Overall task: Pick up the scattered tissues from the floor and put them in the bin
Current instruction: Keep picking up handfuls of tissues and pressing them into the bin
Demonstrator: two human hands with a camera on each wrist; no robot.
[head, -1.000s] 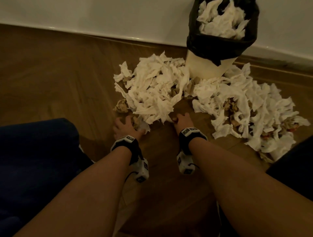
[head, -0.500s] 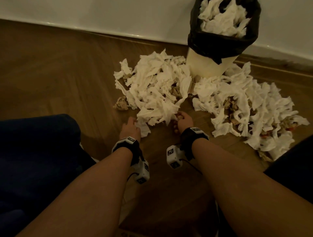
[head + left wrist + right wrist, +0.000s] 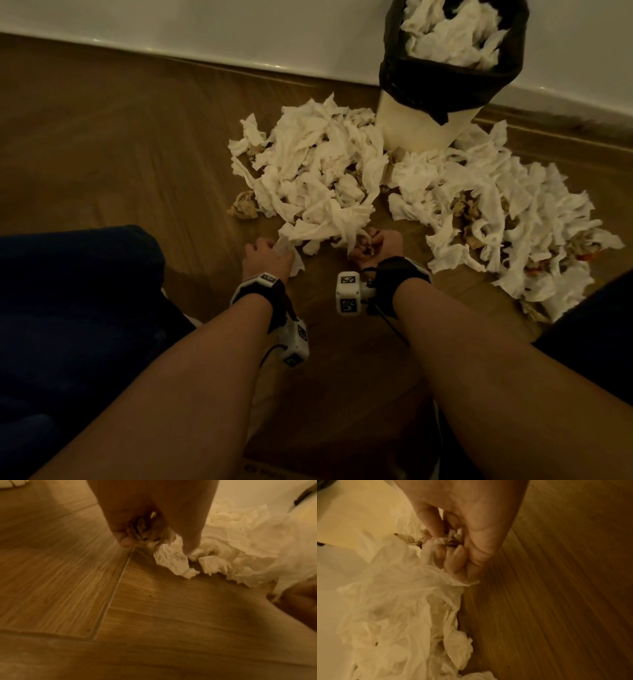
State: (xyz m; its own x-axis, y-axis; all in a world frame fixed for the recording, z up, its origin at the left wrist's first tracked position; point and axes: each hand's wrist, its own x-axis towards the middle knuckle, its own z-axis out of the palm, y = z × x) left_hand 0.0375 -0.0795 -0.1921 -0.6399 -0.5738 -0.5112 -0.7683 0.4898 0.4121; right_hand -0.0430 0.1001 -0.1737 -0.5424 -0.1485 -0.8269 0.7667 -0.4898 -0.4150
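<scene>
While bent low, both hands (image 3: 269,255) (image 3: 375,245) fisted.

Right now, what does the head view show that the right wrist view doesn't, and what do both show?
Only the head view shows the bin with its black liner, already heaped with tissues, the second tissue pile to its right, and the left hand at the nearer pile's edge. Only the right wrist view shows the curled fingers pinching white tissue around a brownish scrap. Both show the right hand gripping the near tissue pile on the wooden floor.
</scene>
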